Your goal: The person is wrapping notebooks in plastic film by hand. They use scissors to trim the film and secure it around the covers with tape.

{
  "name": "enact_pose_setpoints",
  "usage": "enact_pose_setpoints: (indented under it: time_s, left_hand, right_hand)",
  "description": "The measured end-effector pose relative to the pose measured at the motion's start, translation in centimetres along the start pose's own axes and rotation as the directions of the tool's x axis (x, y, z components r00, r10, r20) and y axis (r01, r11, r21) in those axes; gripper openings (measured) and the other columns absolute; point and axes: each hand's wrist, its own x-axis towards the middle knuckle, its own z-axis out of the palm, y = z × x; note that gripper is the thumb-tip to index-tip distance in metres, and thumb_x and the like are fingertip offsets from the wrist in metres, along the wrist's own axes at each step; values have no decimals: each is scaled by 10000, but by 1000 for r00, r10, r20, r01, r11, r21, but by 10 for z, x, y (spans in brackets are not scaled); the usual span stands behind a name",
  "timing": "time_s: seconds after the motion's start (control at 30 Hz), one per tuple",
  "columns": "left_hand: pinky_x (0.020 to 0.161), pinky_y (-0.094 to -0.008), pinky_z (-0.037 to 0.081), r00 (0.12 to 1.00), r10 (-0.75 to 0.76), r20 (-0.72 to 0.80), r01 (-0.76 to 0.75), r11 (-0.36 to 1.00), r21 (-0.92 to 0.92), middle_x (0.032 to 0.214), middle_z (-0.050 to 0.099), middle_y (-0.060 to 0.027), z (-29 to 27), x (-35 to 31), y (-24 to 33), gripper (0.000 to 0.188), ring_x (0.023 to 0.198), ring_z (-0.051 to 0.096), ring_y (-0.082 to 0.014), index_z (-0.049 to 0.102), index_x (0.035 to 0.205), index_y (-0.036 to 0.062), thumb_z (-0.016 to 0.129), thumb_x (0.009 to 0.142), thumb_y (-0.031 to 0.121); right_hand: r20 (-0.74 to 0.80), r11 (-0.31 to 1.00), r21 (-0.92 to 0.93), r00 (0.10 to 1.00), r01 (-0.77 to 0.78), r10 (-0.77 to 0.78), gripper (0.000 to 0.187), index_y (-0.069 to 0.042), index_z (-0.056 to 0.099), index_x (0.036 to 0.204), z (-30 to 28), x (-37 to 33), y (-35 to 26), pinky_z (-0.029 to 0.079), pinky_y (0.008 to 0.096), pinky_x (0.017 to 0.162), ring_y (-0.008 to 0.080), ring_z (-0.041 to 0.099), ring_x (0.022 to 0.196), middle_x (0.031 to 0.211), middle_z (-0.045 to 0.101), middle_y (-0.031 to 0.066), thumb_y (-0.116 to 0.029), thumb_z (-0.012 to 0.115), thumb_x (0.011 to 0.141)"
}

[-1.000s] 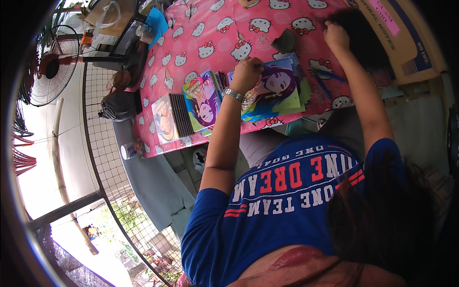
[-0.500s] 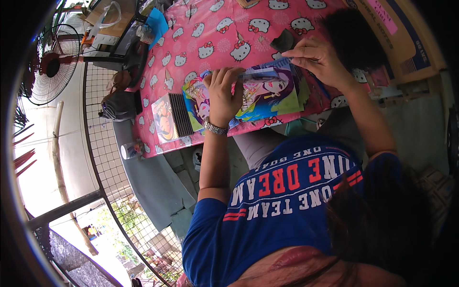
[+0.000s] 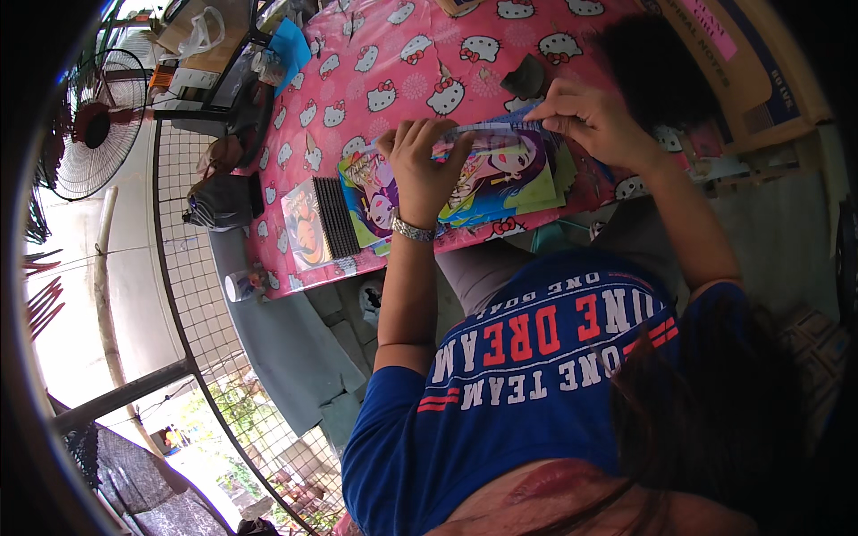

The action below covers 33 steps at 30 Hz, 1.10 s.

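A printed cover [image 3: 505, 165] with a colourful drawn long-haired figure lies on similar bright sheets near the table's front edge. A pale bluish strip runs along its raised far edge. My left hand [image 3: 422, 174], with a metal-banded watch on its wrist, has bent fingers over the strip's left end and the thumb on the near side. At the far right corner, my right hand [image 3: 594, 125] pinches the same edge between thumb and fingers. Left of the sheets are stacked notebooks [image 3: 307, 228] with dark spiral bindings. A second printed figure [image 3: 375, 201] shows beside my left wrist.
The table has a pink patterned plastic cloth [image 3: 393, 58]. A dark grey scrap [image 3: 525, 78] lies beyond my right hand. At right are a black bristly-looking heap [image 3: 657, 71] and a cardboard box [image 3: 751, 71]. A fan [image 3: 98, 125] and wire mesh [image 3: 192, 268] stand left.
My left hand has shifted slightly right, and its thumb has spread away from the fingers toward the strip. The far edge of the cover looks more raised. My right hand keeps its pinch.
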Motion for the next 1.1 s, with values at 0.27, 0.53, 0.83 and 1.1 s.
enact_pose_setpoints:
  time_s: [0.27,0.53,0.83,1.1]
  left_hand:
    - [896,-413,363,982,181,61,-180,983,-29,985,656,-43,17,7,34,263,922,591,-261,621,1053,102,723,815,151]
    - [866,-401,363,985,139,102,-132,988,-75,919,641,-41,11,1,31,221,891,594,-259,634,1018,117,722,820,156]
    - [1011,-531,297,995,21,96,-35,989,144,1028,631,-49,6,-8,42,265,1120,530,-306,654,1005,133,767,782,221]
    - [1053,-583,248,997,-29,67,23,996,88,1007,613,-27,11,-23,22,362,1129,515,-291,670,919,128,862,672,312]
  right_hand:
    - [-46,989,-122,994,89,-95,265,-71,581,1229,4,4,-13,492,303,642,161,601,699,799,624,54,-60,573,964]
    - [223,978,-41,953,-203,207,273,-75,530,1267,2,27,-24,500,315,740,151,623,871,914,622,80,-149,524,1005]
    - [-53,510,-845,974,-161,220,619,-64,643,1150,30,84,169,499,438,909,336,607,1088,1152,616,213,-493,764,721]
    - [541,756,620,812,-209,-219,579,-28,676,1094,-10,56,1,411,368,990,223,556,1146,1159,616,89,-419,755,674]
